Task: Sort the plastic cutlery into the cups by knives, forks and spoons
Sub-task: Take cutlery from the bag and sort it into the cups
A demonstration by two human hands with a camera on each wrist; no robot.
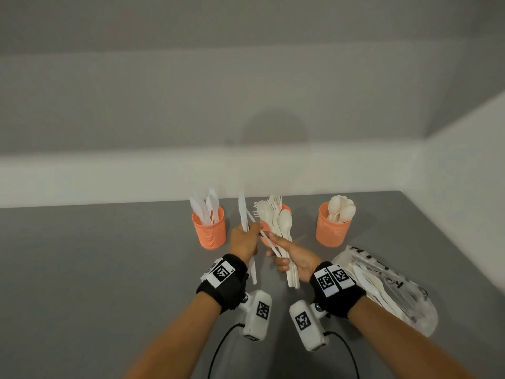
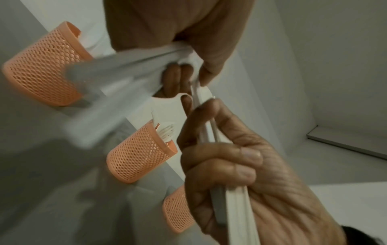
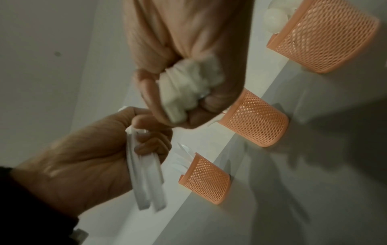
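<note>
Three orange mesh cups stand in a row at the back of the table. The left cup [image 1: 209, 230] holds knives, the middle cup [image 1: 265, 239] is mostly hidden behind my hands, and the right cup [image 1: 332, 228] holds spoons. My left hand [image 1: 252, 231] grips a few white knives [image 1: 242, 212] upright, blades up. My right hand [image 1: 276, 251] grips a mixed bundle of forks and spoons [image 1: 278, 218]. One thin handle [image 1: 263, 236] slants from the bundle up to my left fingers. The right wrist view shows the bundle's ends [image 3: 188, 82] in my fist, and the knives [image 3: 146, 174].
A clear plastic bag [image 1: 388, 288] with more white cutlery lies on the grey table [image 1: 109, 255] at the right, beside my right wrist. A pale wall runs just behind the cups, and another closes in on the right.
</note>
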